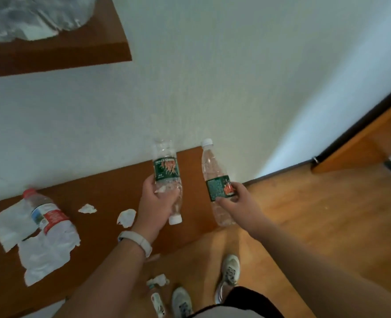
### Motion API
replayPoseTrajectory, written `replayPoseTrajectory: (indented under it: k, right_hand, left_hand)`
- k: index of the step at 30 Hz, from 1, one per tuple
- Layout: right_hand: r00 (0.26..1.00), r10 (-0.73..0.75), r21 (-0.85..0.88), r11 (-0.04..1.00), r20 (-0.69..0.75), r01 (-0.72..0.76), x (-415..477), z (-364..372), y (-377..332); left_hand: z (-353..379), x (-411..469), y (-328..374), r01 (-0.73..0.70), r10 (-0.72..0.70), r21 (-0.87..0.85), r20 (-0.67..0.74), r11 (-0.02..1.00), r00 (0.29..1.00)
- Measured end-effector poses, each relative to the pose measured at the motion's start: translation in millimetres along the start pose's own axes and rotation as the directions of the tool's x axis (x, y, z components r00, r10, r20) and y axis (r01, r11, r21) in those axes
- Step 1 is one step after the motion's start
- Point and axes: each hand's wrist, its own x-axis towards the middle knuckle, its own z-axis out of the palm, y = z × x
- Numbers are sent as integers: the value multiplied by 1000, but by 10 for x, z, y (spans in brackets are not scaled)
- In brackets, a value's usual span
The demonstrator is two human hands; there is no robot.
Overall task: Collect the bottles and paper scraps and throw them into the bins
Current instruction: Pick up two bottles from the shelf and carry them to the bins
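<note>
Bottles (165,169) bearing unreadable green labels fill left hand (154,204) and right hand (238,199).

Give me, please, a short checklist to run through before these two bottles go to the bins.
1. Left hand grips the inverted bottle: ok.
2. Right hand grips the upright bottle: ok.
3. White caps on both: ok.
4. Table cleared: not ok, red-label bottle and paper scraps lie there.
5. Floor cleared: not ok, a scrap lies by the shoes.
6. Bin location: cannot tell, none in view.
</note>
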Motion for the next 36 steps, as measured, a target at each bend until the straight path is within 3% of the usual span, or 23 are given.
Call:
replayPoseTrajectory:
  k: [12, 22, 36]
  right_hand:
    - [963, 68, 197, 980, -261, -16, -533, -1474, 603]
    - [859, 169, 352, 936, -483, 14, -1234, -3335, 1538]
    - [639, 382, 540, 839, -668, 63, -2067, -4912, 2656]
  left_hand:
    - [1498, -309, 366, -54, 28, 77, 307, 996, 951]
    - [3693, -987, 616, -162, 73, 138, 500, 977, 863]
    - [5904, -1878, 788, -298, 56, 157, 798, 941, 600]
